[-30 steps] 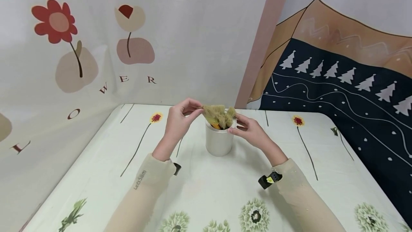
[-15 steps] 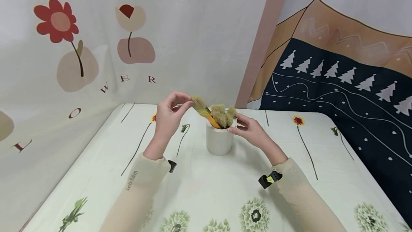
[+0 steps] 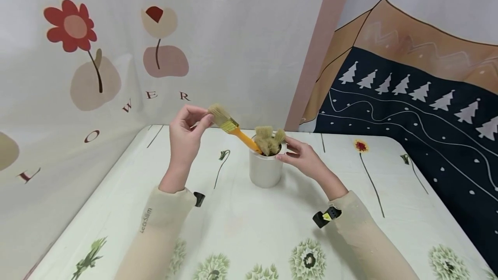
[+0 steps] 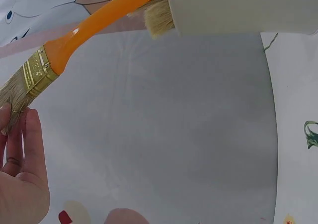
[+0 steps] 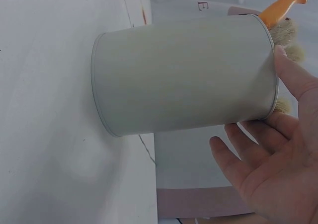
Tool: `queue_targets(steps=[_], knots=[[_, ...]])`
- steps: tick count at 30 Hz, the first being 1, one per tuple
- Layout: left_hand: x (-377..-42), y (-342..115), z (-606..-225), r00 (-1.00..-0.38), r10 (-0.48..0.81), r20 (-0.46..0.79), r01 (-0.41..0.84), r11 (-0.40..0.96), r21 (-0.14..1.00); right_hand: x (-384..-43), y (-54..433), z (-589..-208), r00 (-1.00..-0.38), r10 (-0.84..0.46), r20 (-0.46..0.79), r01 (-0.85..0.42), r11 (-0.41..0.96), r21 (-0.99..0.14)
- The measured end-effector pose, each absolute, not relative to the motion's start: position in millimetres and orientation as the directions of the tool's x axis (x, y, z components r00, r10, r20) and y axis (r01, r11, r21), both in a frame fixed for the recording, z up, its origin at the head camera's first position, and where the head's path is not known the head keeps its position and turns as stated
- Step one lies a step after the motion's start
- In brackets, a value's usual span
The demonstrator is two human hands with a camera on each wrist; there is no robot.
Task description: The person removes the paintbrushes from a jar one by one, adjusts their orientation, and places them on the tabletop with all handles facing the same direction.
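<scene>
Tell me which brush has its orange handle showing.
The brush pinched by its bristles in the left grip, slanting out of the white cup; the other brushes show only bristle heads.

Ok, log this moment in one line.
Left hand: fingers pinch orange-handled paintbrush by tan bristles | right hand: fingers hold white cylindrical container at rim | container: upright, more tan bristle heads at mouth | handle: end at rim

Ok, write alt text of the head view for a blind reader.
A person's left hand pinches an orange-handled brush by its bristles, handle reaching into a white cup; the right hand grips the cup near its top. The cup, holding more brushes, stands on a flower-printed tablecloth.
</scene>
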State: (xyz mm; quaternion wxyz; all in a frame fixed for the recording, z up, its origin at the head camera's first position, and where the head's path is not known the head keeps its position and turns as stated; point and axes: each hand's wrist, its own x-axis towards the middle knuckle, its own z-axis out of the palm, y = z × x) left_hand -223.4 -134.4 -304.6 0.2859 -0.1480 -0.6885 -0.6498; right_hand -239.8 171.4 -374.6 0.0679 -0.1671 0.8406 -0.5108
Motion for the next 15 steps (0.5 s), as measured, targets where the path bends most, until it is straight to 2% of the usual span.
queue_targets(steps=[15], knots=[[-224.8, -167.7, -299.6, -0.807, -0.308, 0.504, 0.548, -0.069, 0.834, -240.7, 171.1, -376.0, -0.933, -0.351, 0.084, -0.232, 0.403, -0.885]])
